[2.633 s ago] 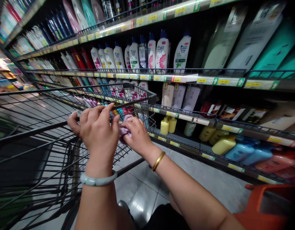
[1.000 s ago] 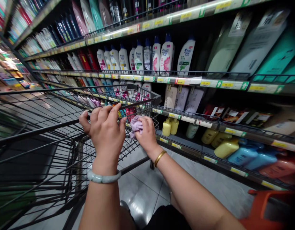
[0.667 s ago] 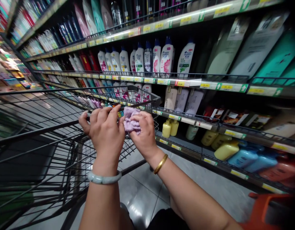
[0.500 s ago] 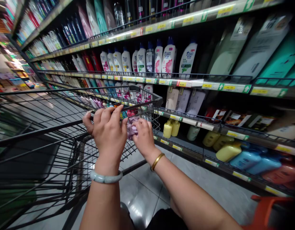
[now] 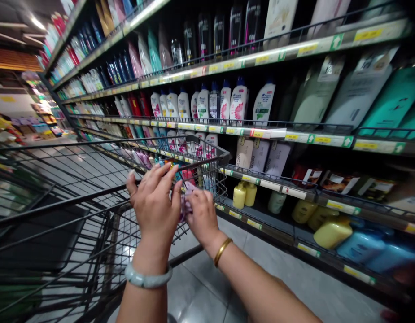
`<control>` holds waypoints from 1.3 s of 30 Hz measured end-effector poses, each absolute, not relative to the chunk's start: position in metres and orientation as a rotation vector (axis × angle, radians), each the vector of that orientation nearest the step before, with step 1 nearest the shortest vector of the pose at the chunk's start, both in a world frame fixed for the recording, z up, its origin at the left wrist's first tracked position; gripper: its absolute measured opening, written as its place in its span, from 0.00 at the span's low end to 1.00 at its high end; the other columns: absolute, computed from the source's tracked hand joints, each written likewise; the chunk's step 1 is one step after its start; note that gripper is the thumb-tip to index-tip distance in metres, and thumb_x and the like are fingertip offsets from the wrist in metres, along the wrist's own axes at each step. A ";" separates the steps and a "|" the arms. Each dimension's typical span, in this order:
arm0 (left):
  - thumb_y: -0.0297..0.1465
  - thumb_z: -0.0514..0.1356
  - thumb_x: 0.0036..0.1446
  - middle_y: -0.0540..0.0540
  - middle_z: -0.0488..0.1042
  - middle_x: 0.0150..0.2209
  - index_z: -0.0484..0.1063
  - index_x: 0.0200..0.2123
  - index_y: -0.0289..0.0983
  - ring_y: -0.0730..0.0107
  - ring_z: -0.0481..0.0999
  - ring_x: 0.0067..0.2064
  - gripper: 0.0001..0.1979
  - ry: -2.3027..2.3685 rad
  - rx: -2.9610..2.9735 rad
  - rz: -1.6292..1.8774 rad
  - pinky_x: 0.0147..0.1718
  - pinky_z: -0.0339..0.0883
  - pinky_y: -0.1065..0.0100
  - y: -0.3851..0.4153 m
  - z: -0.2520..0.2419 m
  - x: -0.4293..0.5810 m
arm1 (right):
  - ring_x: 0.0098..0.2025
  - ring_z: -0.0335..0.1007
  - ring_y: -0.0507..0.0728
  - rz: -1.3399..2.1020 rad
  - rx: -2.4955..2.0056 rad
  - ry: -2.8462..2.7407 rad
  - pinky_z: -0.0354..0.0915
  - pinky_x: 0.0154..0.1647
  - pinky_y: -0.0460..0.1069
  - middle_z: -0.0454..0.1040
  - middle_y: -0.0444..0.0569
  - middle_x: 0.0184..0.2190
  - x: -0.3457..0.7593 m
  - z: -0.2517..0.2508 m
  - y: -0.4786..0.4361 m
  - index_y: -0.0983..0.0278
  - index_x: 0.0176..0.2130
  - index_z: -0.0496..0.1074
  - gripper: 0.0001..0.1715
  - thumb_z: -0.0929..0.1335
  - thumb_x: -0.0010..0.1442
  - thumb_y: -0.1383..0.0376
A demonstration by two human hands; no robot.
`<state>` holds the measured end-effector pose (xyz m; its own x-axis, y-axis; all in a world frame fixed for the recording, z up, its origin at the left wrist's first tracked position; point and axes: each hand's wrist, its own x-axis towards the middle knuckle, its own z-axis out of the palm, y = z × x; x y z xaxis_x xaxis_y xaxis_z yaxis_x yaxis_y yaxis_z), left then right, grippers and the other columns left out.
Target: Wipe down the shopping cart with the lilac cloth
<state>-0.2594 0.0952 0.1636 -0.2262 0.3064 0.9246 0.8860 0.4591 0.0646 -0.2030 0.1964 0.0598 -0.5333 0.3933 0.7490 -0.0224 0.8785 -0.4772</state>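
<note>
My left hand, with a pale green bangle at its wrist, is at the top rail of a black wire shopping cart. Its fingers are stretched out and spread over the rail, not wrapped round it. Close beside it, my right hand, a gold bangle on the wrist, is closed on a crumpled light purple cloth. Part of the cloth is hidden behind the fingers, and it lies against or very near the cart's corner; whether it touches the wire I cannot tell.
Shelves with price strips run along the right, filled with shampoo bottles and pump bottles. Yellow bottles and blue bottles stand on the lowest shelf. Grey floor tiles lie below. The aisle stretches to the far left.
The view has tilted up, so the shelves sit lower in it. My left fingers have lifted and straightened a little. The purple cloth stays in my right hand. The orange object at lower right is gone from view.
</note>
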 end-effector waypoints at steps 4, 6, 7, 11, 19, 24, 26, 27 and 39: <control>0.30 0.62 0.67 0.44 0.82 0.52 0.80 0.51 0.41 0.55 0.78 0.58 0.12 -1.704 -1.116 -0.759 0.69 0.53 0.45 0.093 0.165 -0.261 | 0.49 0.66 0.61 0.620 -0.157 -2.052 0.70 0.54 0.55 0.76 0.50 0.48 -0.205 0.063 0.189 0.59 0.45 0.77 0.18 0.71 0.57 0.75; 0.30 0.63 0.66 0.45 0.83 0.50 0.82 0.48 0.41 0.56 0.78 0.57 0.10 -1.662 -1.140 -0.777 0.67 0.58 0.47 0.092 0.164 -0.260 | 0.53 0.65 0.61 0.613 -0.197 -1.952 0.68 0.59 0.56 0.74 0.51 0.51 -0.204 0.075 0.199 0.59 0.47 0.76 0.18 0.70 0.58 0.74; 0.30 0.64 0.65 0.45 0.83 0.49 0.82 0.46 0.41 0.57 0.79 0.55 0.09 -1.644 -1.142 -0.785 0.65 0.61 0.48 0.092 0.162 -0.260 | 0.55 0.65 0.62 0.602 -0.245 -1.907 0.67 0.60 0.57 0.73 0.51 0.52 -0.204 0.080 0.206 0.59 0.47 0.76 0.18 0.70 0.58 0.74; 0.31 0.66 0.63 0.47 0.84 0.44 0.83 0.43 0.42 0.58 0.79 0.48 0.07 -1.676 -1.111 -0.741 0.56 0.67 0.52 0.088 0.153 -0.258 | 0.55 0.64 0.64 0.569 -0.427 -1.937 0.66 0.61 0.60 0.72 0.55 0.52 -0.208 0.071 0.223 0.61 0.46 0.77 0.15 0.70 0.59 0.72; 0.34 0.63 0.66 0.43 0.82 0.47 0.83 0.49 0.41 0.53 0.76 0.51 0.11 -1.831 -0.946 -0.647 0.56 0.61 0.49 0.094 0.132 -0.263 | 0.56 0.64 0.61 0.613 -0.202 -2.015 0.66 0.63 0.56 0.71 0.53 0.53 -0.211 0.058 0.202 0.60 0.49 0.76 0.21 0.70 0.56 0.74; 0.34 0.62 0.66 0.45 0.83 0.48 0.83 0.47 0.43 0.54 0.76 0.53 0.10 -1.849 -0.941 -0.675 0.59 0.60 0.50 0.096 0.128 -0.264 | 0.55 0.63 0.64 0.581 -0.438 -2.064 0.66 0.61 0.59 0.71 0.56 0.53 -0.213 0.037 0.222 0.61 0.47 0.77 0.19 0.69 0.56 0.74; 0.34 0.62 0.66 0.44 0.82 0.50 0.83 0.46 0.44 0.55 0.76 0.54 0.10 -1.849 -0.956 -0.690 0.60 0.59 0.49 0.096 0.124 -0.266 | 0.52 0.65 0.63 0.620 -0.477 -2.144 0.68 0.57 0.59 0.72 0.56 0.50 -0.215 0.023 0.222 0.61 0.44 0.77 0.16 0.70 0.57 0.74; 0.33 0.62 0.65 0.44 0.82 0.51 0.83 0.46 0.44 0.55 0.76 0.55 0.10 -1.846 -0.960 -0.697 0.62 0.59 0.49 0.097 0.122 -0.267 | 0.51 0.65 0.63 0.646 -0.468 -2.152 0.69 0.56 0.58 0.73 0.55 0.49 -0.215 0.019 0.221 0.61 0.44 0.77 0.15 0.70 0.56 0.74; 0.34 0.61 0.67 0.45 0.83 0.48 0.84 0.43 0.46 0.56 0.76 0.52 0.10 -1.884 -0.945 -0.679 0.54 0.61 0.52 0.100 0.106 -0.262 | 0.51 0.67 0.61 0.714 -0.503 -2.077 0.67 0.58 0.57 0.72 0.54 0.48 -0.220 0.025 0.237 0.62 0.45 0.77 0.16 0.69 0.57 0.73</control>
